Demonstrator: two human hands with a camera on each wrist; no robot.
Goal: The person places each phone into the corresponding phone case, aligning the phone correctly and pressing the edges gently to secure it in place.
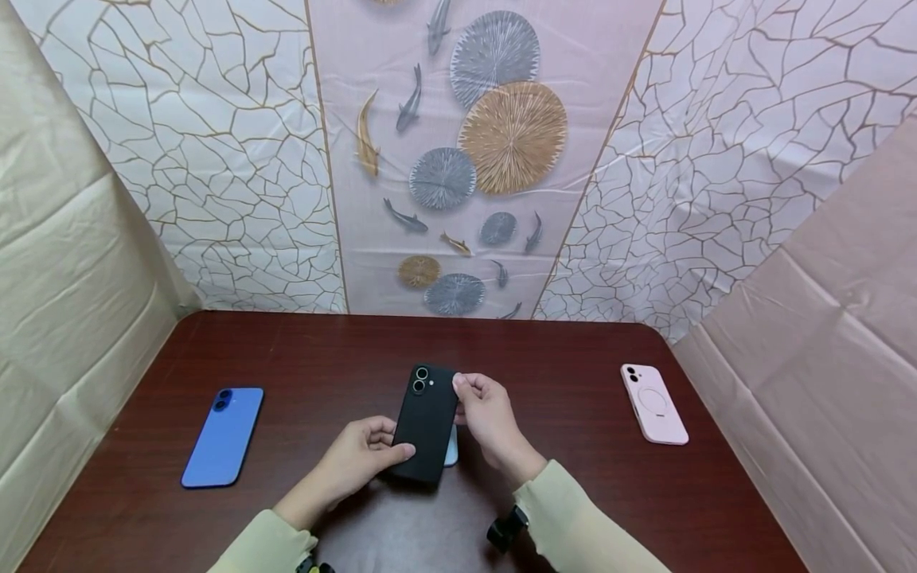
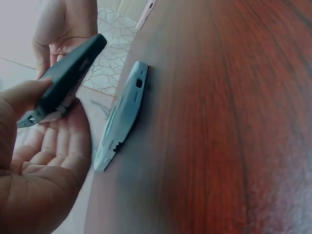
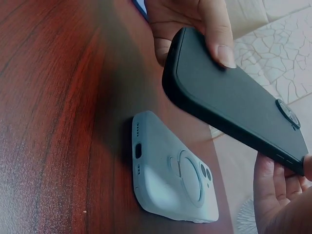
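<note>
We pinch black phone (image 1: 423, 428) with left fingers (image 1: 378, 426) and right fingers (image 1: 489, 383); should keep edge grip firm, clear pale phone (image 3: 165, 178) below.

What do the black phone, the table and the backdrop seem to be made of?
Black phone: back seemingly matte plastic or silicone, given its dull, even surface. Table: probably wood or laminate, fairly glossy; grain and soft reflections show. Backdrop: likely slightly shiny fabric, given its creases.
</note>
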